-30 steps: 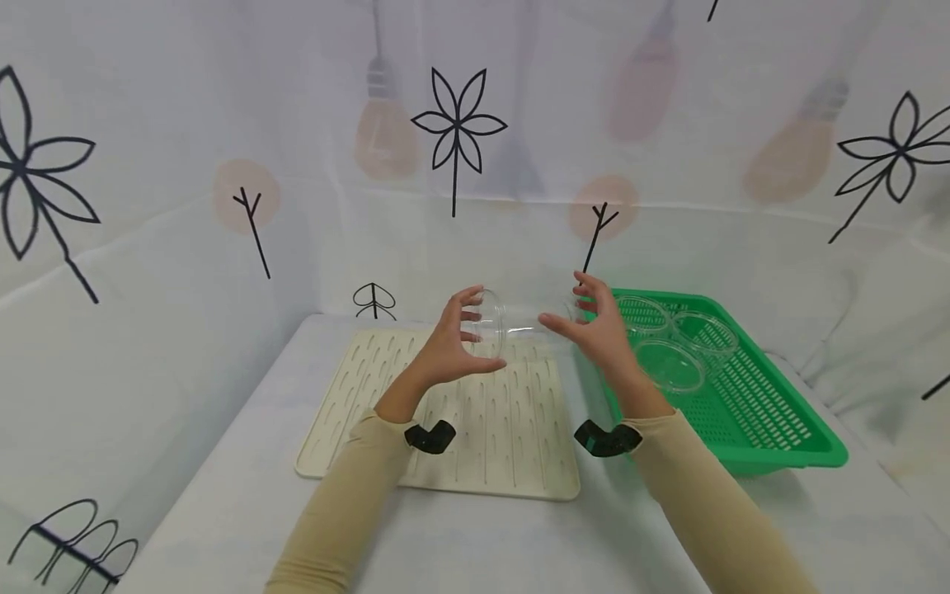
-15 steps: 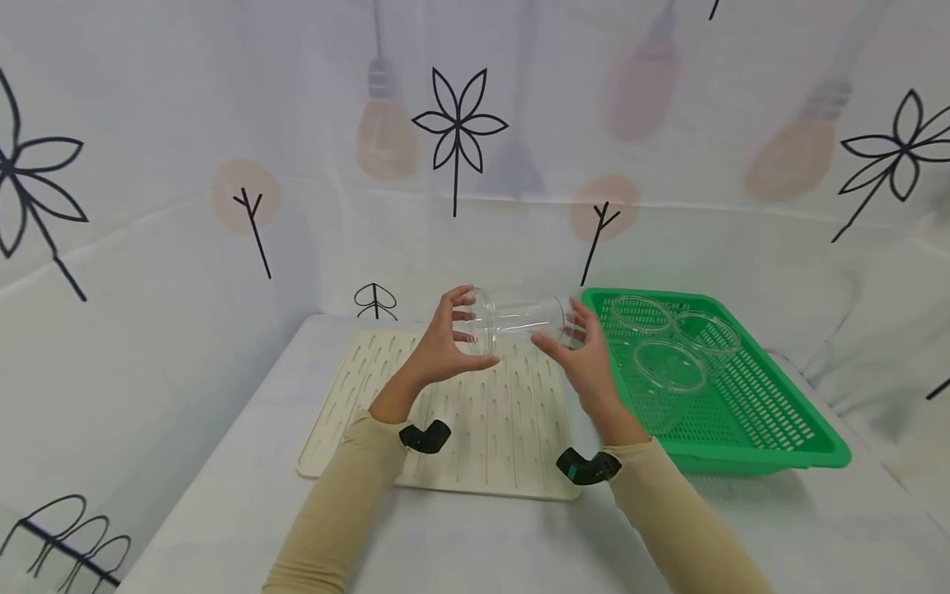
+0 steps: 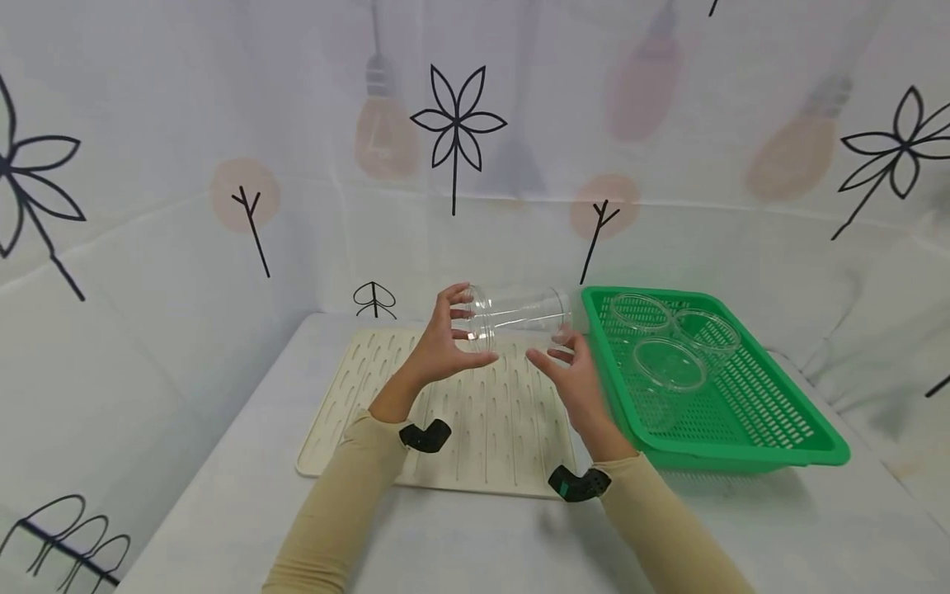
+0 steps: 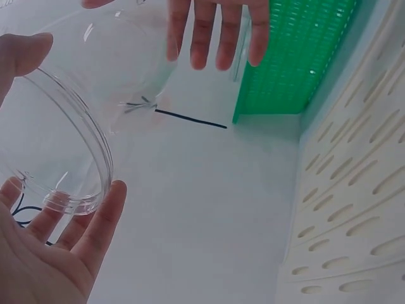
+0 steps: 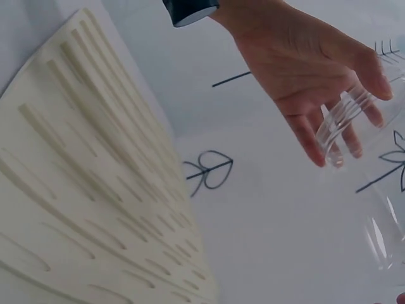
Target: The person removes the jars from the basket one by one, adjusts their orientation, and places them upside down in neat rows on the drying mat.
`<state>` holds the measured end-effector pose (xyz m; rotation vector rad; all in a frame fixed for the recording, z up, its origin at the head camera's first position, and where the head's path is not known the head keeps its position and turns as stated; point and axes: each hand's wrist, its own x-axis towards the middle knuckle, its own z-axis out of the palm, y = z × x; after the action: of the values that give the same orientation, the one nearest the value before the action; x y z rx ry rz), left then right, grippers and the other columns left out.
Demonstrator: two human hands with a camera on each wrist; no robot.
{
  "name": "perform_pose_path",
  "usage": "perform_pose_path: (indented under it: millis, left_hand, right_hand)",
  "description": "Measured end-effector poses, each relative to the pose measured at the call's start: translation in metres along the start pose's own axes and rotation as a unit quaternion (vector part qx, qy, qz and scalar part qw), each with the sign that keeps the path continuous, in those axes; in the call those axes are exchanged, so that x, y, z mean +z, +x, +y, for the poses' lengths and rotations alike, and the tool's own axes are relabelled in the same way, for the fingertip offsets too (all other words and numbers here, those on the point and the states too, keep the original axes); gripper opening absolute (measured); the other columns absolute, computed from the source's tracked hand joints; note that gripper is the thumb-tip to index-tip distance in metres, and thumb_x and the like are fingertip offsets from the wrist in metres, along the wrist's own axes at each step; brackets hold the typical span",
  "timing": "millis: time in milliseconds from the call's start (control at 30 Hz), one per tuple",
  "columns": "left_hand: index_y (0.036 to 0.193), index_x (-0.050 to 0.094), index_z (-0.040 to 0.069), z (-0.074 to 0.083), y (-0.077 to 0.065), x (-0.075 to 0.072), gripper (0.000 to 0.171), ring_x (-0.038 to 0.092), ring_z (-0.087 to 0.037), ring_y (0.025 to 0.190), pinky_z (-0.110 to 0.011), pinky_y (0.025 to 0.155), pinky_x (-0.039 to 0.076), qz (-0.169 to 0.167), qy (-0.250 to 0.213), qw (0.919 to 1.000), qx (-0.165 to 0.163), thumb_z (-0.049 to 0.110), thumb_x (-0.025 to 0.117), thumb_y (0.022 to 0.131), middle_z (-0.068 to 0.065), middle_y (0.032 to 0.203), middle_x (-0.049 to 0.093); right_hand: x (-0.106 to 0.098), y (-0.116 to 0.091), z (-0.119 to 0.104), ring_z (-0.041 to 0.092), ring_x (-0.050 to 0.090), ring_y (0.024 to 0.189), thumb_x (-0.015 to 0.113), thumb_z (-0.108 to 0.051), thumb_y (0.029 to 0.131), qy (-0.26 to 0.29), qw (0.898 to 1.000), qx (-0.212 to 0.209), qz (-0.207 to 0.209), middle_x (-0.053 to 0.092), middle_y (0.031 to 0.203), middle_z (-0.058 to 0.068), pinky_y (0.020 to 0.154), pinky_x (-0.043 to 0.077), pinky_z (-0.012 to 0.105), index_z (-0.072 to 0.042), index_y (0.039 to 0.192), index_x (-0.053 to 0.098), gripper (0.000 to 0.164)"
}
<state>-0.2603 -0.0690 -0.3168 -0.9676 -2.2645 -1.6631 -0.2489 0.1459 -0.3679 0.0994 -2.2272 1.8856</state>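
A clear jar (image 3: 523, 310) lies sideways in the air over the far part of a cream drying mat (image 3: 482, 437). My left hand (image 3: 436, 351) grips its ridged rim end, thumb on the near side and fingers across the far side. That grip shows in the left wrist view too, with the rim (image 4: 104, 158) between thumb and fingers. By the jar's other end, my right hand (image 3: 582, 388) has its thumb and fingers apart, just below the base in the head view. Its fingers (image 4: 201, 31) look straight in the left wrist view.
To the right stands a green basket (image 3: 742, 456) with several clear round containers (image 3: 670, 364) in it. The mat lies left of the basket on a white-covered table (image 3: 475, 544). A patterned curtain (image 3: 297, 124) hangs behind and along the sides.
My right hand came left from the basket side to the jar's base, then dropped slightly below it. The left hand shifted slightly left, still gripping the jar, which is now tilted slightly differently.
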Motion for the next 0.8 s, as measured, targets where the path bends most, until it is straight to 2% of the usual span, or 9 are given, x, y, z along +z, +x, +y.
perform_pose_path:
  millis: [233,567,800]
  left_hand:
    - [0.143,0.011,0.003,-0.003,0.001,0.001,0.097,0.042,-0.04,0.119,-0.044,0.089,0.047,0.006,0.005,0.9998,-0.016,0.004,0.077,0.073,-0.025,0.138,0.028]
    - [0.143,0.008,0.003,-0.003,-0.002,0.001,0.097,0.043,-0.04,0.117,-0.044,0.09,0.046,-0.001,-0.013,0.9997,-0.02,0.003,0.075,0.073,-0.026,0.137,0.025]
    - [0.144,0.009,0.017,-0.041,0.003,0.005,0.098,0.047,-0.034,0.115,-0.043,0.09,0.046,0.0,-0.012,0.9998,-0.018,0.011,0.077,0.073,-0.017,0.139,0.025]
  right_hand:
    - [0.004,0.0,0.005,0.038,0.035,0.124,0.065,-0.018,0.087,0.004,1.0,0.008,-0.029,0.035,0.134,0.019,0.096,0.036,0.05,-0.003,0.143,0.026,0.07]
    - [0.005,0.0,0.002,0.034,0.038,0.12,0.062,-0.012,0.088,0.032,0.998,-0.012,-0.049,0.034,0.135,0.021,0.094,0.037,0.046,-0.002,0.142,0.029,0.064]
    - [0.002,0.001,-0.001,0.027,0.041,0.113,0.059,-0.009,0.087,0.068,0.996,-0.025,-0.049,0.035,0.134,0.019,0.09,0.039,0.035,0.0,0.14,0.029,0.062]
